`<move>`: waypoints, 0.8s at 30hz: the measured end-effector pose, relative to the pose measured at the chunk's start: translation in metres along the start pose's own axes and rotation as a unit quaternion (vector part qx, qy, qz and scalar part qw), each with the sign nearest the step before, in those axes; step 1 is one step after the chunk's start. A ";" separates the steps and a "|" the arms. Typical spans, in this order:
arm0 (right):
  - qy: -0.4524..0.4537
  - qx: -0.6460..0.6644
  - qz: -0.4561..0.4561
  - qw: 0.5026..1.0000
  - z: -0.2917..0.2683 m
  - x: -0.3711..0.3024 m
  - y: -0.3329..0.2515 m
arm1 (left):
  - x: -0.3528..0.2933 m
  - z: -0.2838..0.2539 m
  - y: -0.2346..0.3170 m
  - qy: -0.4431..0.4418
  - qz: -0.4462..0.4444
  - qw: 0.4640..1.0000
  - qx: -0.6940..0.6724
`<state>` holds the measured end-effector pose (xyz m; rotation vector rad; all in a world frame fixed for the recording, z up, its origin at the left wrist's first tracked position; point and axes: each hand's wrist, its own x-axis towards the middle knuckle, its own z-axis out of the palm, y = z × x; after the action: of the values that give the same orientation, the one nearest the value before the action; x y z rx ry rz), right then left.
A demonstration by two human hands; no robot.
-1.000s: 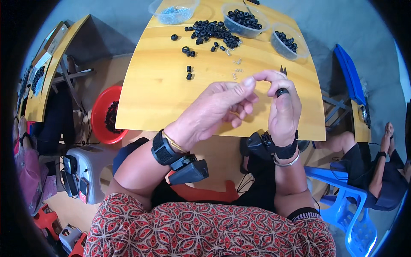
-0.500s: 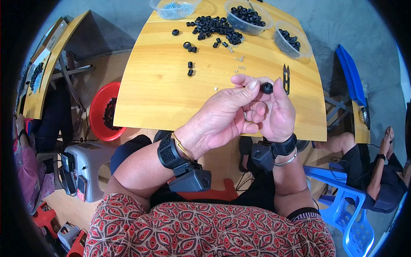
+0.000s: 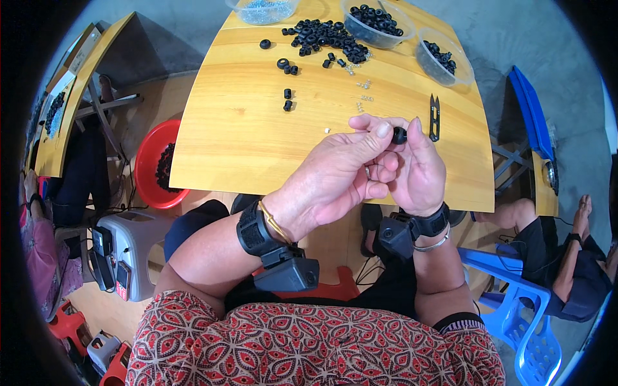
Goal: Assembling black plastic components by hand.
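Black bead (image 3: 399,136) sits pinched by the right hand (image 3: 421,172). I cannot tell if the left hand (image 3: 341,164) beside it pinches anything. Snips (image 3: 434,119) lie on the tabletop (image 3: 238,141).

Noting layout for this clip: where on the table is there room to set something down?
There's a wide bare patch between the left edge of the table and the left hand, and a narrow strip right of the snips. Loose black beads and plastic bowls crowd the far end.
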<state>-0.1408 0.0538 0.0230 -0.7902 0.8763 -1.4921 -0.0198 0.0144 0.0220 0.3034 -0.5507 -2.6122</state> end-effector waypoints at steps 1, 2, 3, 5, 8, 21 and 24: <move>-0.016 -0.012 0.002 1.000 -0.002 0.000 0.000 | 0.000 0.001 0.000 0.003 0.003 1.000 0.004; -0.033 -0.024 0.004 0.999 -0.005 0.001 -0.001 | -0.001 0.003 0.001 0.018 0.005 1.000 0.007; -0.042 -0.030 0.006 0.999 -0.006 0.001 -0.001 | -0.003 0.004 0.001 0.034 0.008 0.999 0.011; -0.054 -0.039 0.008 0.998 -0.006 0.001 -0.002 | -0.003 0.004 0.002 0.048 0.009 0.999 0.014; -0.045 -0.055 0.008 0.997 -0.003 0.001 -0.003 | -0.002 0.002 0.002 0.045 0.005 0.999 0.016; -0.089 -0.104 0.024 0.990 -0.007 0.001 -0.004 | -0.001 -0.006 0.002 -0.018 -0.032 0.999 -0.034; -0.073 -0.112 0.009 0.991 -0.013 0.003 -0.008 | 0.000 -0.008 0.002 -0.025 -0.018 0.999 -0.027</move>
<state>-0.1560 0.0519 0.0240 -1.0405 0.9487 -1.3156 -0.0165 0.0100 0.0157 0.2334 -0.4953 -2.6702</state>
